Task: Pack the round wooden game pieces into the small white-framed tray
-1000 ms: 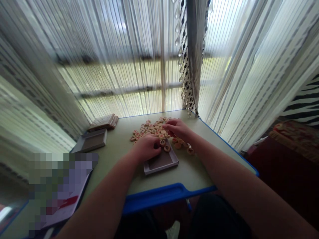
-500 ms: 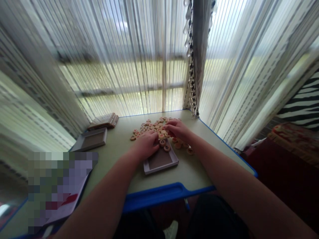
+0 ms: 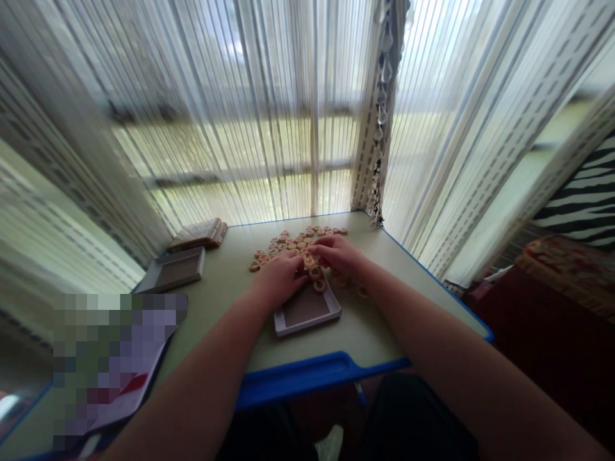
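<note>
Both forearms are being extended from the lower corners of the frame toward its centre, the left rising from the lower left and the right from the lower right. The left hand [image 3: 283, 275] is being held palm down over the far left part of a shallow tray [image 3: 307, 314]; the right hand [image 3: 339, 251] is being held slightly higher in the frame, thumb side turned toward the left hand.

A pale table [image 3: 221, 326] with a blue edge [image 3: 298, 379] is being viewed from above. At left, a second tray [image 3: 179, 269], a book [image 3: 196, 234] and a pixelated flat object [image 3: 144, 384] are being supported by it. The window across the upper frame is being covered by striped curtains [image 3: 230, 141]; at far right a zebra-striped cloth [image 3: 586, 186] is being shown.

Round wooden discs [image 3: 291, 246] are being displayed as a loose cluster at the frame's centre, beyond the near tray, with two at its far right corner. The left fingers are being kept loosely curled beside these; the right thumb and fingertips are being held nearly together at the cluster. Whether a disc is being grasped by either hand cannot be told.
</note>
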`<state>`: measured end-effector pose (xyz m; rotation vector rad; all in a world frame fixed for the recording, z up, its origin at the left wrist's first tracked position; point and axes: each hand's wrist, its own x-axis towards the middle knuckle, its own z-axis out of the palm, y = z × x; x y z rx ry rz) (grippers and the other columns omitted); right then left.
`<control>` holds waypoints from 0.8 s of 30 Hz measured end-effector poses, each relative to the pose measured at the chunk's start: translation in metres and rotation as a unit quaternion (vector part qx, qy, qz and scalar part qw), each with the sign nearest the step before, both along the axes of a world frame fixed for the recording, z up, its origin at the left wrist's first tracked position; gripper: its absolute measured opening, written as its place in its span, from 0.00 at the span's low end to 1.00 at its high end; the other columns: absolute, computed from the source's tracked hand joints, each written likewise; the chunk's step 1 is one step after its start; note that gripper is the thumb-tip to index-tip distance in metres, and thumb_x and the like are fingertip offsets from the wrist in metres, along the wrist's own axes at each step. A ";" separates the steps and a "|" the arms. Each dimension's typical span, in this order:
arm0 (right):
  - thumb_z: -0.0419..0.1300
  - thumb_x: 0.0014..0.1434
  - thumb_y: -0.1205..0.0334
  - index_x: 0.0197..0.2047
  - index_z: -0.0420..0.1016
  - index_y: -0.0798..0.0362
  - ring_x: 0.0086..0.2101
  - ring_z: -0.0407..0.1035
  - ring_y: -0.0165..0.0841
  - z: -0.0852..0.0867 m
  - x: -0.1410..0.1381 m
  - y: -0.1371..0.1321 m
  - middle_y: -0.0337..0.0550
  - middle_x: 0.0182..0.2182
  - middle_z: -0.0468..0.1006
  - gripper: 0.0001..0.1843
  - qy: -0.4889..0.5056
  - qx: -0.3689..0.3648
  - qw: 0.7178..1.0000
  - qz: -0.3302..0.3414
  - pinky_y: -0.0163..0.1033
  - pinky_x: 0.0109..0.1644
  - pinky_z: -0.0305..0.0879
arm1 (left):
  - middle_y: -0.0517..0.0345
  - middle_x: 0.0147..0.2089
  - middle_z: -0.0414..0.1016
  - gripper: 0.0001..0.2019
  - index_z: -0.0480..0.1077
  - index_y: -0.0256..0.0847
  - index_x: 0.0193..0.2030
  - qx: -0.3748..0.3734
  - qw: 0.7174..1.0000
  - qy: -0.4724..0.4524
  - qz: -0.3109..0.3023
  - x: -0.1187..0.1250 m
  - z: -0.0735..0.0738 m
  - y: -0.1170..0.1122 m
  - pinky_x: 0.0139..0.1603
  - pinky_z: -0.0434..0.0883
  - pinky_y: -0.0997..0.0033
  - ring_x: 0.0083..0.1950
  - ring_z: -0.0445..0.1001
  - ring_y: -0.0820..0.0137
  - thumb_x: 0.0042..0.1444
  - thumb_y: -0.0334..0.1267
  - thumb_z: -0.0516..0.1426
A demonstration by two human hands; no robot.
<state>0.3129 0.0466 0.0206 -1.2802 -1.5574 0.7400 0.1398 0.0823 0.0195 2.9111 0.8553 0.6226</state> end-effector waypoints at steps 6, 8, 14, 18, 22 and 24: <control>0.56 0.48 0.51 0.27 0.73 0.58 0.20 0.62 0.25 0.006 0.002 -0.002 0.37 0.18 0.69 0.17 -0.055 0.024 0.998 -0.009 0.30 0.22 0.56 | 0.55 0.34 0.68 0.07 0.66 0.40 0.28 -0.009 1.000 -0.004 -0.001 0.001 0.001 0.001 0.37 0.64 0.68 0.36 0.67 0.67 0.48 0.42 0.54; 0.58 0.46 0.52 0.29 0.74 0.58 0.23 0.64 0.25 0.009 0.004 -0.003 0.39 0.21 0.72 0.16 -0.073 0.031 0.997 0.013 0.30 0.24 0.58 | 0.55 0.34 0.69 0.07 0.66 0.40 0.28 -0.014 1.000 -0.004 -0.004 0.001 0.001 0.001 0.37 0.64 0.68 0.36 0.67 0.67 0.47 0.41 0.55; 0.62 0.44 0.57 0.33 0.75 0.58 0.23 0.67 0.26 0.015 0.012 -0.005 0.40 0.23 0.74 0.14 -0.026 -0.065 0.995 0.075 0.31 0.27 0.64 | 0.58 0.36 0.72 0.16 0.65 0.42 0.45 -0.072 0.990 -0.118 0.006 0.001 0.005 0.000 0.37 0.65 0.71 0.34 0.68 0.72 0.47 0.34 0.54; 0.64 0.42 0.64 0.36 0.75 0.58 0.29 0.71 0.28 0.016 0.013 -0.006 0.41 0.27 0.76 0.14 0.048 -0.103 0.989 0.089 0.35 0.36 0.69 | 0.59 0.35 0.74 0.19 0.65 0.41 0.48 -0.083 0.982 -0.170 -0.008 0.000 0.009 -0.003 0.35 0.65 0.73 0.30 0.67 0.74 0.48 0.38 0.55; 0.65 0.41 0.64 0.39 0.73 0.58 0.29 0.72 0.31 0.019 0.012 -0.009 0.43 0.28 0.77 0.18 0.109 -0.141 0.976 0.122 0.37 0.37 0.70 | 0.58 0.35 0.74 0.15 0.70 0.42 0.44 -0.050 0.988 -0.146 -0.021 -0.001 0.011 -0.005 0.35 0.65 0.72 0.31 0.68 0.73 0.48 0.39 0.56; 0.66 0.41 0.64 0.38 0.73 0.59 0.29 0.72 0.31 0.021 0.012 -0.011 0.43 0.27 0.77 0.18 0.118 -0.152 0.973 0.126 0.37 0.36 0.71 | 0.57 0.35 0.74 0.13 0.71 0.42 0.43 -0.040 0.988 -0.146 -0.019 -0.001 0.010 -0.005 0.37 0.65 0.72 0.32 0.68 0.73 0.49 0.39 0.55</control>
